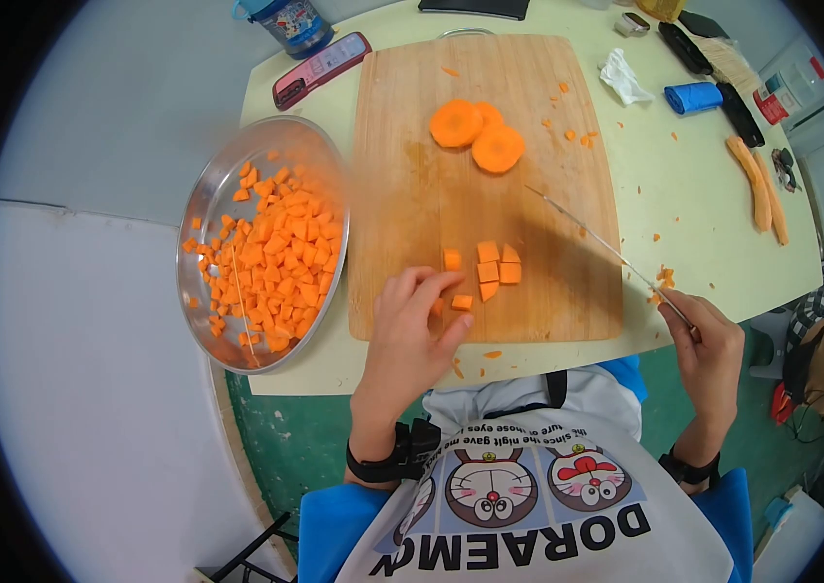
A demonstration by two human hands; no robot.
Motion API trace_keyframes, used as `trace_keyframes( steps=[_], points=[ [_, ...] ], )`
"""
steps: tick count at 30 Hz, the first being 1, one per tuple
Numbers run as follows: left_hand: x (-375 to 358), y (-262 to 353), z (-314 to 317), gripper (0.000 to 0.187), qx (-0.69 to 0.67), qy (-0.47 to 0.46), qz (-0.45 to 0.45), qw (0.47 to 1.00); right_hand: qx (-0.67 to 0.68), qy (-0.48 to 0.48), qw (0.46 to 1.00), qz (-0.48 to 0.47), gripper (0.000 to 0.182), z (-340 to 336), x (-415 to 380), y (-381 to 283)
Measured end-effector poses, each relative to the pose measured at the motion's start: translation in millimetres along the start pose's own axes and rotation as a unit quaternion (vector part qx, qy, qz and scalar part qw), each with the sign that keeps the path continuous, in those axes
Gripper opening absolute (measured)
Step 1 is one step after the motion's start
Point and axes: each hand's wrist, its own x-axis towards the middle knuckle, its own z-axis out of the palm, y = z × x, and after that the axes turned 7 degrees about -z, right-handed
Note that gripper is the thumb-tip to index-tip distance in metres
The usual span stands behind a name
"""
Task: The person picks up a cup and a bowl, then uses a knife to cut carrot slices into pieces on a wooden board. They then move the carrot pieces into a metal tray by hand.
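Note:
My right hand [708,345] grips the handle of a knife [587,230], whose thin blade slants up and left above the cutting board [553,219]. On the board's lower left, my left hand [414,316] has its fingers curved and thumb apart, around a few diced carrot pieces [462,302]. One piece there is partly hidden by the fingers. Just right of that hand is a small cluster of carrot chunks [498,263]. Farther up lie thick round carrot slices [498,149], some overlapping.
Left of the board, a metal basin [195,312] holds many carrot dice [281,253], with a thin stick across them. A phone [322,70] and a blue bottle [297,27] are behind it. Peeled carrots [754,182], crumpled tissue [623,78] and a blue roll [693,97] lie right.

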Motion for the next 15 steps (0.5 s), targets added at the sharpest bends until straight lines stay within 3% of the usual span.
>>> trace_keyframes(
  steps=[4,10,15],
  points=[
    [-0.2,-5.8,-2.4,0.026,0.03,-0.021,0.023,0.999,-0.004,0.003,1.0,-0.006,0.016,0.1,-1.2,0.8],
    [-1.4,-3.8,-1.2,0.021,-0.021,-0.022,-0.013,0.999,-0.002,0.002,1.0,-0.003,0.015,0.5,-1.6,1.0],
    [-3.2,-5.6,-3.2,0.026,0.039,-0.036,0.03,0.998,0.0,0.002,1.0,-0.004,0.015,0.9,-1.3,0.8]
  ],
)
